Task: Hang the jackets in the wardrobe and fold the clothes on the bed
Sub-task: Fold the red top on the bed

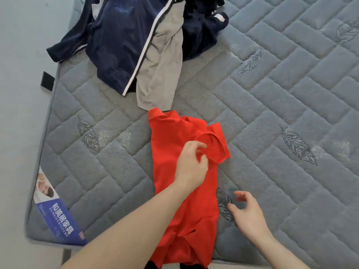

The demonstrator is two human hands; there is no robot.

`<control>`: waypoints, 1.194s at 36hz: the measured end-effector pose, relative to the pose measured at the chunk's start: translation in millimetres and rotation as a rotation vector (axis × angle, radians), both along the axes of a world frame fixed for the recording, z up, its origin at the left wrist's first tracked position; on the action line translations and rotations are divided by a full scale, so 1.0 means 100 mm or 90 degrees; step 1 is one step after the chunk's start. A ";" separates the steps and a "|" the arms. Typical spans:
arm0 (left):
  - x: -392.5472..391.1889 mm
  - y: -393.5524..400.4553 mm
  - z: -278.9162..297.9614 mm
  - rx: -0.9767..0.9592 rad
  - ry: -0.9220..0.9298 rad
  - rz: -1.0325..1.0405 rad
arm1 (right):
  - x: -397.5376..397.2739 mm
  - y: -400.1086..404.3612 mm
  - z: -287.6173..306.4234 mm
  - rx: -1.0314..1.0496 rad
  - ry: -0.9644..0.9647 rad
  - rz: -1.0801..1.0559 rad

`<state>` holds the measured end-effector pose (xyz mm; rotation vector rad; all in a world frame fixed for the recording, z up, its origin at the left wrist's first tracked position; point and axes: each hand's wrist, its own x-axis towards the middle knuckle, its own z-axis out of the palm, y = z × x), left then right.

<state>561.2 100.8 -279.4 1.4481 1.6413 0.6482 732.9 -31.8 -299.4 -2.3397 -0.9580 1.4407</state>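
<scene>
red polo point(180, 191) folded narrow on mattress point(272, 113); navy jacket point(118, 45) (crumpled) w/ grey garment point(163, 74) beyond.

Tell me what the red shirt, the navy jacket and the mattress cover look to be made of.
Red shirt: probably a matte cotton-type knit, soft creases, ribbed-looking collar. Navy jacket: likely a smooth synthetic, given its faint sheen and white piping. Mattress cover: quilted grey fabric, stitched in blocks with embroidered leaves.
</scene>
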 end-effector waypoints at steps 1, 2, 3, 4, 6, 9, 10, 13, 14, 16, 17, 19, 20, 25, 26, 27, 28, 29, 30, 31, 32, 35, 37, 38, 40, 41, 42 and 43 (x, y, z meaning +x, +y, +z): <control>-0.15 -0.14 0.00 0.022 0.027 0.033 | -0.03 -0.02 0.00 0.000 0.009 0.011; -0.32 -0.29 -0.02 0.028 0.064 0.064 | -0.07 -0.04 0.00 0.001 0.019 0.019; -0.51 -0.46 -0.04 0.016 0.106 0.090 | -0.12 -0.06 0.01 0.001 0.028 0.024; -0.70 -0.65 -0.07 -0.016 0.151 0.111 | -0.17 -0.08 0.01 0.002 0.035 0.029; -1.07 -1.05 -0.10 -0.122 0.228 0.128 | -0.29 -0.14 0.00 0.005 0.048 0.042; -1.48 -1.60 -0.12 -0.332 0.294 0.071 | -0.47 -0.23 -0.03 -0.023 0.067 0.066; -1.58 -1.75 -0.11 -0.383 0.305 0.026 | -0.52 -0.27 -0.05 -0.043 0.069 0.070; -1.75 -2.09 -0.10 -0.437 0.357 -0.174 | -0.63 -0.36 -0.08 -0.105 0.070 0.065; -1.76 -2.18 -0.11 -0.431 0.374 -0.235 | -0.66 -0.40 -0.10 -0.124 0.066 0.065; -1.75 -2.28 -0.13 -0.401 0.395 -0.295 | -0.69 -0.46 -0.12 -0.161 0.056 0.071; -1.74 -2.30 -0.13 -0.382 0.399 -0.294 | -0.69 -0.49 -0.12 -0.178 0.053 0.075; -1.67 -2.30 -0.15 -0.322 0.371 -0.221 | -0.69 -0.55 -0.11 -0.205 0.051 0.092; -1.63 -2.28 -0.16 -0.290 0.342 -0.162 | -0.68 -0.58 -0.08 -0.210 0.051 0.112; -1.44 -2.11 -0.17 -0.339 0.290 -0.001 | -0.70 -0.82 0.08 -0.037 0.009 0.458; -1.43 -2.08 -0.17 -0.363 0.303 -0.038 | -0.74 -0.86 0.08 -0.008 0.017 0.512; -1.42 -2.05 -0.15 -0.368 0.318 -0.084 | -0.78 -0.90 0.08 0.005 0.022 0.551; -1.41 -2.03 -0.13 -0.350 0.327 -0.120 | -0.82 -0.93 0.08 0.006 0.016 0.583; -1.40 -2.02 -0.10 -0.325 0.315 -0.143 | -0.85 -0.96 0.07 -0.005 0.001 0.609; -1.39 -2.01 -0.06 -0.302 0.287 -0.155 | -0.87 -0.99 0.06 -0.026 -0.013 0.626; -1.37 -2.00 -0.02 -0.286 0.254 -0.157 | -0.88 -1.03 0.05 -0.048 -0.024 0.637; -1.35 -1.99 0.03 -0.277 0.221 -0.149 | -0.89 -1.06 0.04 -0.064 -0.037 0.646; -1.23 -1.96 0.21 -0.271 0.166 -0.134 | -0.94 -1.09 0.07 -0.071 -0.089 0.616; -1.09 -1.96 0.31 -0.254 0.149 -0.153 | -0.95 -1.09 0.09 -0.086 -0.125 0.580; -1.01 -1.96 0.34 -0.245 0.146 -0.171 | -0.93 -1.09 0.10 -0.108 -0.139 0.576; -0.80 -1.98 0.38 -0.237 0.142 -0.206 | -0.84 -1.14 0.11 -0.176 -0.143 0.574; -0.68 -2.00 0.38 -0.239 0.143 -0.226 | -0.78 -1.18 0.10 -0.213 -0.130 0.566; -0.56 -2.00 0.37 -0.246 0.139 -0.250 | -0.71 -1.23 0.09 -0.245 -0.116 0.552; -0.46 -2.01 0.36 -0.261 0.137 -0.276 | -0.64 -1.26 0.09 -0.272 -0.105 0.533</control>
